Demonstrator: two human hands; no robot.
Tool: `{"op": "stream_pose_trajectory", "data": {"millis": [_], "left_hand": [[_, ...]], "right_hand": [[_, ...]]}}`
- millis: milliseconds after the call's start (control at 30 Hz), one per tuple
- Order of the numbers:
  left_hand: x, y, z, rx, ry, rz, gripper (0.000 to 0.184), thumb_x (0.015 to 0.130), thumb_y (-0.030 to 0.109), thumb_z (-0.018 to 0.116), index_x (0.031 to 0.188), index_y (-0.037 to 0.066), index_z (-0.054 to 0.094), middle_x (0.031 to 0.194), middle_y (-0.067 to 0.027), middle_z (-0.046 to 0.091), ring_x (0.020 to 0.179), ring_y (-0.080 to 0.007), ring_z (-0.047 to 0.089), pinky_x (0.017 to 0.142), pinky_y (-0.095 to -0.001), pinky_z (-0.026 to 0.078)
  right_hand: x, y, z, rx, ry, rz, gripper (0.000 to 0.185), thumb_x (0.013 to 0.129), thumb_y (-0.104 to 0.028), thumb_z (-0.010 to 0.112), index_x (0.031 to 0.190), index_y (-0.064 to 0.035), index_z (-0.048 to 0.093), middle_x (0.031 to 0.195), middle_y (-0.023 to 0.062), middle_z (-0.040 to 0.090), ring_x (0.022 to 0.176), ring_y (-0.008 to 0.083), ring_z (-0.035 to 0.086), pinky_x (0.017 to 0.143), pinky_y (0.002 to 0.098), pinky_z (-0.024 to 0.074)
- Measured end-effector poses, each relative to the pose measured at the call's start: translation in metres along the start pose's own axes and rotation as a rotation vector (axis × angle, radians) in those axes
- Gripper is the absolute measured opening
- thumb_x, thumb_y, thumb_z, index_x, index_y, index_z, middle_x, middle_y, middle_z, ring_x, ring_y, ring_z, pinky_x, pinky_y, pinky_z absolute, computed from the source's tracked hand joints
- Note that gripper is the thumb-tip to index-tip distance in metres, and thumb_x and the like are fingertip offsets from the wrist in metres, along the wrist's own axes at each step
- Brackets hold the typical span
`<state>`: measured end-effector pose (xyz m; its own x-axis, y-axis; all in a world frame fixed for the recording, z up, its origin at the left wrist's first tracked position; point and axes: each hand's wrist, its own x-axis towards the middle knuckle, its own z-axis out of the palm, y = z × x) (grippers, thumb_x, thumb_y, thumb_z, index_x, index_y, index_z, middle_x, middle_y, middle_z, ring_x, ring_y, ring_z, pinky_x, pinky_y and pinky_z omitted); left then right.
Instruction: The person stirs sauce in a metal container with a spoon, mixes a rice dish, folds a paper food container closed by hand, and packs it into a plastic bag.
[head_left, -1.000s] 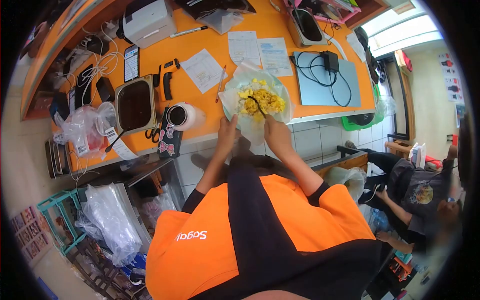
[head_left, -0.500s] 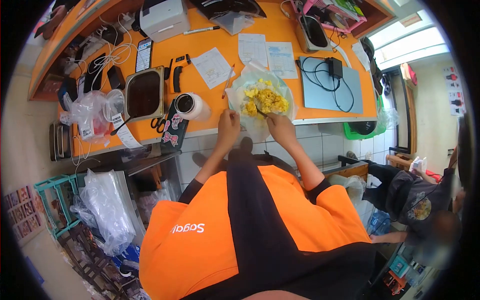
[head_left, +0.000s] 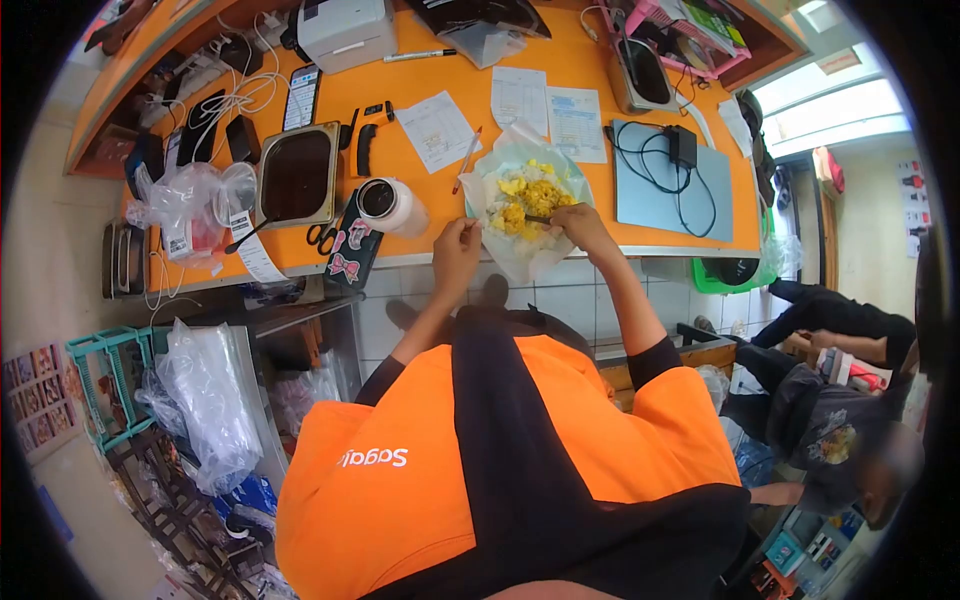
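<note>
On the orange desk lies a sheet of food paper, opened out under white rice and yellow food. My right hand is closed around the handle of a spoon, whose end is down in the food. My left hand is closed with fingertips pinched at the paper's left edge; whether they grip the paper I cannot tell. Left of that hand stands an uncapped white bottle. A pen lies just beyond the paper's left side.
A closed laptop with a black charger lies to the right. Receipts, a phone, a dark-filled metal tray and scissors lie about the desk. Another person is low at the right.
My right hand has shifted right and slightly up, turning the spoon more level in the food. My left hand stays by the paper. At the right, the other person's arms and posture have changed.
</note>
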<state>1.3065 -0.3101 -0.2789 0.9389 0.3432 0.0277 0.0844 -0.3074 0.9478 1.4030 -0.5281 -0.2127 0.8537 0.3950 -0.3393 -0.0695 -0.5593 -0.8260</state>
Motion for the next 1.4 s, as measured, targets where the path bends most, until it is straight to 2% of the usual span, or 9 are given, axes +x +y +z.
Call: {"op": "stream_pose_trajectory", "data": {"millis": [267,367,467,567,667,833,967,1067,1400], "left_hand": [[-0.003,0.006,0.000,-0.120,-0.001,-0.071,0.016,0.090,0.015,0.058,0.093,-0.001,0.061,0.069,-0.0002,0.060,0.061,-0.0053,0.054,0.056,-0.0196,0.043],[0.000,0.003,-0.003,-0.147,-0.038,-0.091,0.014,0.091,0.012,0.057,0.096,-0.001,0.060,0.074,0.0000,0.060,0.066,-0.0048,0.055,0.058,-0.0196,0.043],[-0.003,0.005,-0.005,-0.285,-0.008,-0.063,0.013,0.092,0.010,0.054,0.098,-0.001,0.059,0.082,-0.0014,0.061,0.071,-0.0054,0.055,0.062,-0.0203,0.044],[-0.003,-0.014,-0.014,-0.264,-0.043,-0.033,0.014,0.094,0.007,0.050,0.100,-0.002,0.057,0.081,-0.0029,0.059,0.071,-0.0075,0.054,0.064,-0.0211,0.045],[0.000,-0.012,-0.022,-0.267,-0.100,-0.062,0.014,0.093,0.008,0.050,0.101,-0.002,0.057,0.078,-0.0030,0.058,0.067,-0.0077,0.054,0.062,-0.0207,0.045],[0.005,-0.022,-0.023,-0.193,-0.143,-0.082,0.014,0.091,0.009,0.053,0.097,-0.002,0.058,0.075,-0.0042,0.058,0.059,-0.0073,0.053,0.054,-0.0198,0.043],[0.007,-0.017,-0.024,-0.066,-0.079,0.024,0.013,0.081,0.007,0.060,0.090,-0.002,0.062,0.079,-0.0120,0.063,0.067,-0.0195,0.061,0.064,-0.0284,0.049],[0.004,-0.024,-0.024,-0.072,-0.039,0.046,0.012,0.079,0.007,0.060,0.089,-0.001,0.062,0.077,-0.0122,0.063,0.070,-0.0226,0.062,0.066,-0.0302,0.049],[0.003,-0.019,-0.021,-0.072,-0.022,0.030,0.012,0.078,0.004,0.061,0.088,-0.002,0.061,0.080,-0.0119,0.063,0.070,-0.0207,0.061,0.066,-0.0286,0.049]], "right_hand": [[-0.003,-0.028,-0.028,-0.100,-0.057,0.114,0.018,0.076,-0.013,0.055,0.074,0.0015,0.066,0.072,0.0123,0.063,0.067,0.0201,0.059,0.063,0.0317,0.0446],[-0.001,-0.023,-0.034,0.309,0.008,0.281,0.022,0.081,-0.017,0.055,0.070,-0.0022,0.067,0.045,-0.0038,0.036,0.038,0.0057,0.026,0.039,0.0249,0.0192],[0.002,-0.016,-0.040,0.297,0.019,0.253,0.022,0.080,-0.017,0.055,0.071,-0.0019,0.068,0.045,-0.0054,0.032,0.039,0.0057,0.022,0.040,0.0237,0.0159],[0.004,-0.025,-0.050,0.379,-0.011,0.350,0.022,0.080,-0.017,0.054,0.071,-0.0012,0.067,0.044,-0.0056,0.032,0.039,0.0057,0.022,0.040,0.0232,0.0156],[0.010,-0.024,-0.062,0.420,-0.014,0.413,0.019,0.077,-0.007,0.052,0.077,0.0033,0.068,0.065,0.0026,0.062,0.053,0.0070,0.035,0.048,0.0213,0.0282],[0.013,-0.040,-0.086,0.310,-0.026,0.277,0.019,0.077,-0.008,0.053,0.079,0.0049,0.067,0.064,0.0038,0.060,0.053,0.0075,0.037,0.048,0.0227,0.0291],[-0.011,-0.107,-0.118,0.221,0.027,0.096,0.018,0.078,-0.009,0.053,0.076,0.0064,0.063,0.063,0.0060,0.059,0.053,0.0084,0.044,0.049,0.0219,0.0326],[-0.032,-0.158,-0.142,-0.021,0.040,-0.235,0.021,0.074,-0.013,0.053,0.080,0.0049,0.063,0.060,0.0072,0.060,0.045,0.0139,0.048,0.044,0.0259,0.0371],[-0.047,-0.185,-0.167,-0.186,-0.196,-0.481,0.017,0.072,-0.024,0.052,0.069,-0.0072,0.055,0.046,-0.0021,0.042,0.035,0.0108,0.032,0.038,0.0271,0.0257]]}}
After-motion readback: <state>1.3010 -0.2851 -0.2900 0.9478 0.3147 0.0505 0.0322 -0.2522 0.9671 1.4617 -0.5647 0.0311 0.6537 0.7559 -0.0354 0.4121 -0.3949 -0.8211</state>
